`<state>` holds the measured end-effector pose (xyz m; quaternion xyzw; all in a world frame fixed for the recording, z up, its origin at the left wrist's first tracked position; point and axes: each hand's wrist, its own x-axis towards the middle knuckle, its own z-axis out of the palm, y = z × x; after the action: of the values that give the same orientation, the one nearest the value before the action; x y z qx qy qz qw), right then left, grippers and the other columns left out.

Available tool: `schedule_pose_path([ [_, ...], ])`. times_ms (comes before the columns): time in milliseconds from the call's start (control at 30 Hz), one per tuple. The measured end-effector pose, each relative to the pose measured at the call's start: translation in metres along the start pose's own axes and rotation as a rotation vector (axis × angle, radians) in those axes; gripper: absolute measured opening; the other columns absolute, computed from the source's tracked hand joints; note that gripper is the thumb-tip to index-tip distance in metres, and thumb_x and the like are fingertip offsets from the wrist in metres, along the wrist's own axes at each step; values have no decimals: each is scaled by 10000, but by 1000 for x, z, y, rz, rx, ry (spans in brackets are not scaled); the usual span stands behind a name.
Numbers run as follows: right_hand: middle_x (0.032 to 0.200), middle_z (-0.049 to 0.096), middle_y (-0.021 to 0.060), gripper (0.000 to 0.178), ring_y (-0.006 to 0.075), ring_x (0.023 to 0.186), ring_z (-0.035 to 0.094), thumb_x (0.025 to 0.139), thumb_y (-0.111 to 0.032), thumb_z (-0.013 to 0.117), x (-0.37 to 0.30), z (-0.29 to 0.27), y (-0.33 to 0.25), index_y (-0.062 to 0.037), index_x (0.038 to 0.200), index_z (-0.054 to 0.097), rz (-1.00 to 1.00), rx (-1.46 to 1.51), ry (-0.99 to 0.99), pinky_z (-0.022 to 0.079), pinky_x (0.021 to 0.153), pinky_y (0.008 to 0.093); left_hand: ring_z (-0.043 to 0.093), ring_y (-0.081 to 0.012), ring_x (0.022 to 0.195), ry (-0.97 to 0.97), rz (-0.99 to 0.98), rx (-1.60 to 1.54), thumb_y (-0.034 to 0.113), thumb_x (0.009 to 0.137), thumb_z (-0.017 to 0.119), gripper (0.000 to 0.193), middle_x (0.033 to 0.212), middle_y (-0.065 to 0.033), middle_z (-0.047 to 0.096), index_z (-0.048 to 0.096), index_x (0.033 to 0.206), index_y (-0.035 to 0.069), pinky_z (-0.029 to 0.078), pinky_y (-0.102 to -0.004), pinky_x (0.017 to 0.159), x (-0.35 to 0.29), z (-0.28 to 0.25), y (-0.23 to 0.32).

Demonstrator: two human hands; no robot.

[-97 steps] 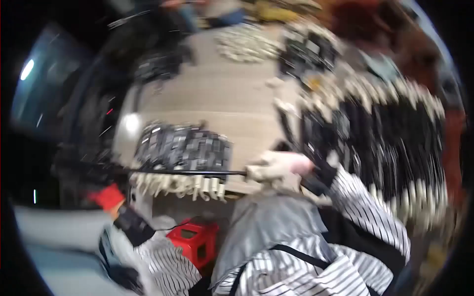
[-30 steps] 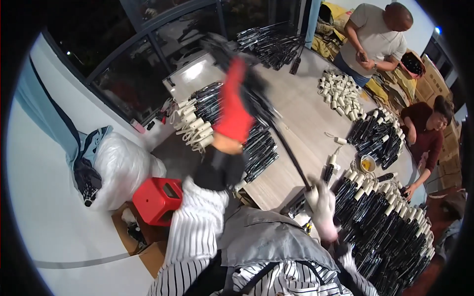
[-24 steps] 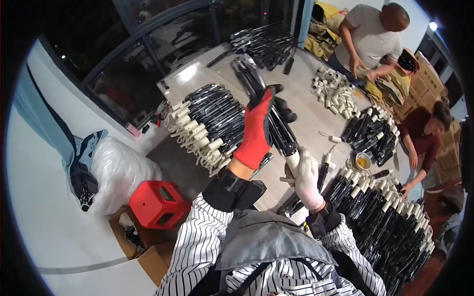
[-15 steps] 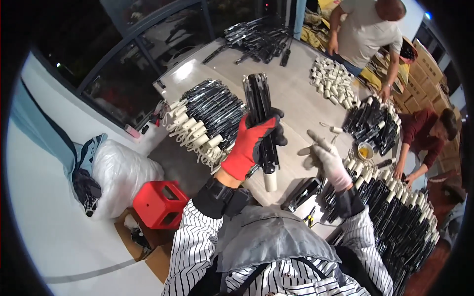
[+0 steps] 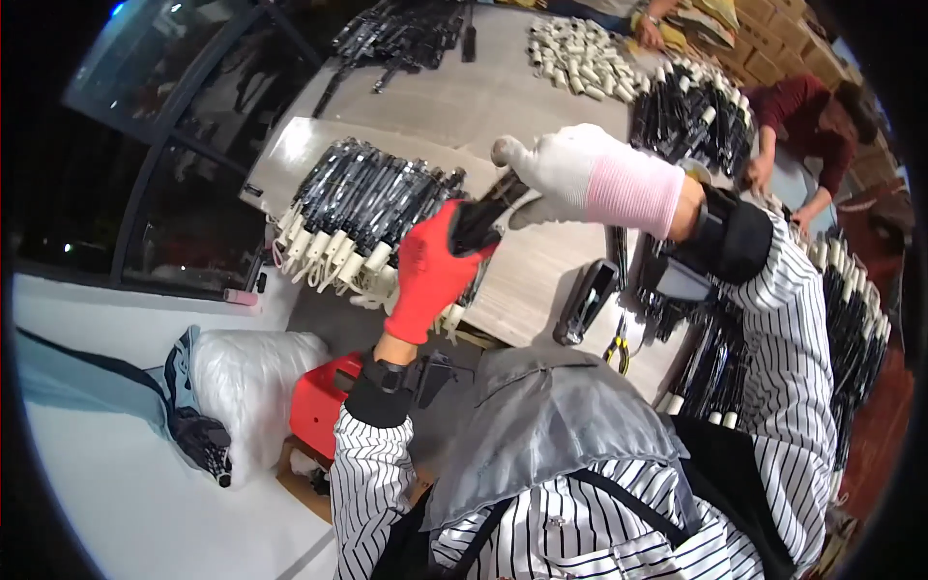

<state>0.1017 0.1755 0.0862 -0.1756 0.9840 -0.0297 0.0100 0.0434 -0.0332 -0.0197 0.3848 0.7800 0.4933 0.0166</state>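
My left hand (image 5: 425, 275), in a red glove with a black palm, is closed around a black folded umbrella frame (image 5: 491, 205) above the table. On the frame's other side, my right hand (image 5: 590, 174) in a white glove with a pink cuff grips its upper part between thumb and fingers. Both gloves hide much of the frame, and its handle does not show. Just left of my left hand lies a row of similar frames (image 5: 367, 193) with cream handles and cord loops.
A black stapler-like tool (image 5: 588, 302) and yellow-black pliers (image 5: 617, 350) lie near the table's front edge. Loose cream handles (image 5: 580, 60) and more frames (image 5: 686, 121) lie farther back. At right, a co-worker's hand (image 5: 760, 174) is among frames. A red stool (image 5: 314, 411) stands lower left.
My right hand has moved up and left from beside the frame onto it. The frame, upright before with its cream handle showing, is now tilted. The view has shifted.
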Motion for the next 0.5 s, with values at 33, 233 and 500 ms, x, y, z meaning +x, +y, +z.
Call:
schedule_pose_path([
  [33, 652, 621, 120, 464, 208, 539, 622, 872, -309, 678, 5, 6, 1, -13, 1186, 506, 14, 24, -15, 505, 529, 341, 629, -162, 658, 11, 1, -48, 101, 751, 767, 236, 748, -21, 645, 625, 926, 29, 481, -302, 581, -2, 2, -4],
  [233, 678, 604, 46, 362, 108, 546, 606, 928, -309, 619, -35, 103, 3, -24, 1131, 526, 333, 1697, -71, 480, 480, 239, 634, -215, 685, -36, -348, -749, 108, 803, 720, 291, 796, -55, 642, 622, 1062, 21, 518, -315, 669, -2, 18, 3],
  [500, 873, 681, 206, 577, 328, 821, 687, 880, -481, 604, -225, 342, 27, 45, 1106, 540, 1062, 511, -285, 552, 692, 389, 621, -208, 675, 198, -928, -1297, 233, 961, 553, 340, 812, -79, 630, 549, 1232, 27, 541, -337, 695, -50, 57, -46],
])
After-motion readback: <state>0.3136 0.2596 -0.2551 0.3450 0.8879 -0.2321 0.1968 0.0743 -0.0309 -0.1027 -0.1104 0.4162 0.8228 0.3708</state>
